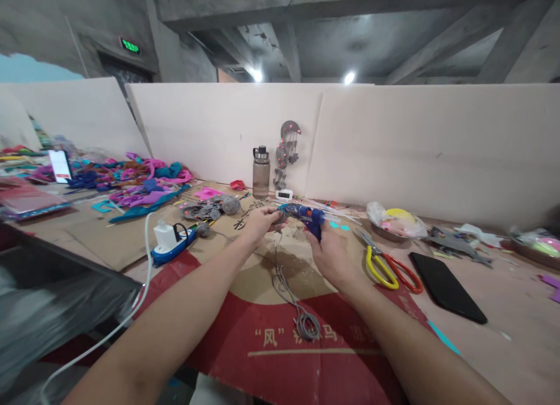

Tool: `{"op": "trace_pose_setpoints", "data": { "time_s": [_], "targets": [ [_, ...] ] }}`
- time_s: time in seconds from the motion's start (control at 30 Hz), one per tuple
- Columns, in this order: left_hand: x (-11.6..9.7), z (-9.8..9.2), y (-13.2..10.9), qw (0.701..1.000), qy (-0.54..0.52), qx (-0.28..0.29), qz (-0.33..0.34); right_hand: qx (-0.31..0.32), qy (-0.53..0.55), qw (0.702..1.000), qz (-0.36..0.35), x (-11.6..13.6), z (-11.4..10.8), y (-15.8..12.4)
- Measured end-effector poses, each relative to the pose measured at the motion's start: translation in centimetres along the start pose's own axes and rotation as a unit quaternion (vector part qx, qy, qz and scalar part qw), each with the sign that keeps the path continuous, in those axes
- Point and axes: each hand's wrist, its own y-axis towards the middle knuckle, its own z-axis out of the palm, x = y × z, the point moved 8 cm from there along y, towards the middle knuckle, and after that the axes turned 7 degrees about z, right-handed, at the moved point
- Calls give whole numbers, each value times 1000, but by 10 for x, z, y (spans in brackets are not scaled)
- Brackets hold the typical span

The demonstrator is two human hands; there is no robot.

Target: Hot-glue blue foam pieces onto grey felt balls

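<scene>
The left hand (265, 221) pinches a grey piece (283, 215) by the tip of the glue gun (312, 216), which the right hand (330, 250) grasps mid-scene. Scissors (385, 266) lie right, a power strip (174, 251) left, a bottle (261, 180) far (coiled yarn (301, 320) near).

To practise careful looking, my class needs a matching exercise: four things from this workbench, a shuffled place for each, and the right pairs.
1. Blue plastic glue gun
2. Tall, translucent grey-brown bottle
3. Yellow-and-red-handled metal scissors
4. White, boxy charger

A. Upright before the pale panel
B. In the right hand
C. On the long blue power strip
D. Beside the black rectangular phone

Right pairs: 1-B; 2-A; 3-D; 4-C
</scene>
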Motion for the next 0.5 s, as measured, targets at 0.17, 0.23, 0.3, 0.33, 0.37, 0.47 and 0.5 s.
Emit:
{"op": "trace_pose_setpoints", "data": {
  "time_s": [0.17, 0.23, 0.3, 0.33, 0.37, 0.47, 0.5],
  "targets": [
    [2, 2, 0, 1000, 0, 9, -4, 1, -7, 1000, 1, -1, 2, 0],
    [1, 2, 0, 1000, 4, 7, -3, 2, -8, 1000, -3, 0, 3, 0],
    [1, 2, 0, 1000, 6, 5, 0, 1, -9, 1000, -2, 0, 3, -1],
    [1, 1, 0, 1000, 6, 4, 1, 1, -9, 1000, -1, 0, 3, -1],
    [1, 1, 0, 1000, 7, 1, 0, 2, -10, 1000, -1, 0, 4, -1],
    [2, -1, 1, 1000, 12, -8, 0, 2, -12, 1000, -1, 1, 3, 0],
    [2, -2, 2, 1000, 14, -10, 0, 3, -12, 1000, 0, 0, 3, 0]
  ]
}}
